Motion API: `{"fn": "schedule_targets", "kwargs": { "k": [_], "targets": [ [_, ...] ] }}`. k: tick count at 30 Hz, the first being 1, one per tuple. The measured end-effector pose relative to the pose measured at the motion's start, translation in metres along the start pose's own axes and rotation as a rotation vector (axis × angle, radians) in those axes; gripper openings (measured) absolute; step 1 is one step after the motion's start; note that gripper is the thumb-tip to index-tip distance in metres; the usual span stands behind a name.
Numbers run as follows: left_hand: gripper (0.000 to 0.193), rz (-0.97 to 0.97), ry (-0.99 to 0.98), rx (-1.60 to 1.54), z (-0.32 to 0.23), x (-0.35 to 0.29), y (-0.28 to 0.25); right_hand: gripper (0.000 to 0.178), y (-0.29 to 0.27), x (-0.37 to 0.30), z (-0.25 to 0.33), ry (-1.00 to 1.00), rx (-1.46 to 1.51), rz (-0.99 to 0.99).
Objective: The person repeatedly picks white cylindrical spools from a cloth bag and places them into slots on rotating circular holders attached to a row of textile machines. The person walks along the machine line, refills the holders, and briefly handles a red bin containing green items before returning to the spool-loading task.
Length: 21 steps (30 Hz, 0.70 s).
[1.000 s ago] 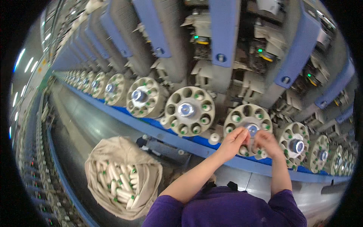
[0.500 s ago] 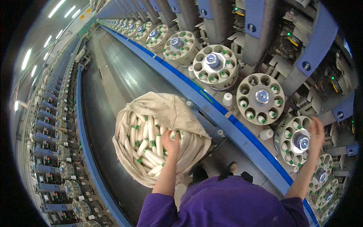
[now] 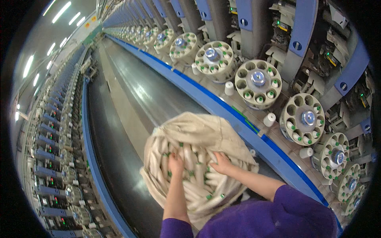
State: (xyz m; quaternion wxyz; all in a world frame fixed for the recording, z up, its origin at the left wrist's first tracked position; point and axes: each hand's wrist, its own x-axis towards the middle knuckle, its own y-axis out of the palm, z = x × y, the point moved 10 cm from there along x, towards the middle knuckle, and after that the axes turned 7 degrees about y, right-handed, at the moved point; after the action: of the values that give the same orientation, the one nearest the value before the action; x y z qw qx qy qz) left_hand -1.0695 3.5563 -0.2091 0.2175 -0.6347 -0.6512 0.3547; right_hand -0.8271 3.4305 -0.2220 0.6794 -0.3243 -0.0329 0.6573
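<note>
A large cream cloth sack (image 3: 206,127) stands open in front of me, filled with slim white yarn bobbins (image 3: 199,170) that have green tips. Both my hands are inside its mouth. My left hand (image 3: 176,163) is at the left side of the pile, fingers curled down among the bobbins; what they hold is hidden and slightly blurred. On the right of the pile my right hand (image 3: 223,163) has its thumb and fingers closed about a white bobbin. Its other fingers are partly out of sight.
Along the right runs a winding machine with a blue rail (image 3: 278,158). Round bobbin magazines (image 3: 302,119) are partly filled. White cones (image 3: 269,119) stand between them. Another machine row (image 3: 59,158) lines the left, behind a blue edge (image 3: 89,150). A dark aisle floor (image 3: 143,89) lies between.
My right hand has come from the round magazine on the right into the sack. My left hand stays in the sack, now lower among the bobbins. The view has shifted, so the sack appears further right.
</note>
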Motion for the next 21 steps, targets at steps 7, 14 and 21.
{"fn": "schedule_targets", "kwargs": {
  "k": [7, 14, 21],
  "targets": [
    [0.093, 0.211, -0.042, 0.163, -0.024, 0.026, 0.041, 0.062, 0.014, 0.065, -0.006, 0.375, -0.266, 0.122],
    [0.066, 0.309, 0.089, -0.102, -0.014, 0.013, 0.035, 0.064, 0.031, 0.094, -0.002, 0.357, -0.628, 0.218],
    [0.048, 0.129, 0.336, -0.62, -0.048, -0.023, -0.063, 0.067, 0.023, 0.075, 0.027, 0.193, -0.777, 0.183]
  ]
}}
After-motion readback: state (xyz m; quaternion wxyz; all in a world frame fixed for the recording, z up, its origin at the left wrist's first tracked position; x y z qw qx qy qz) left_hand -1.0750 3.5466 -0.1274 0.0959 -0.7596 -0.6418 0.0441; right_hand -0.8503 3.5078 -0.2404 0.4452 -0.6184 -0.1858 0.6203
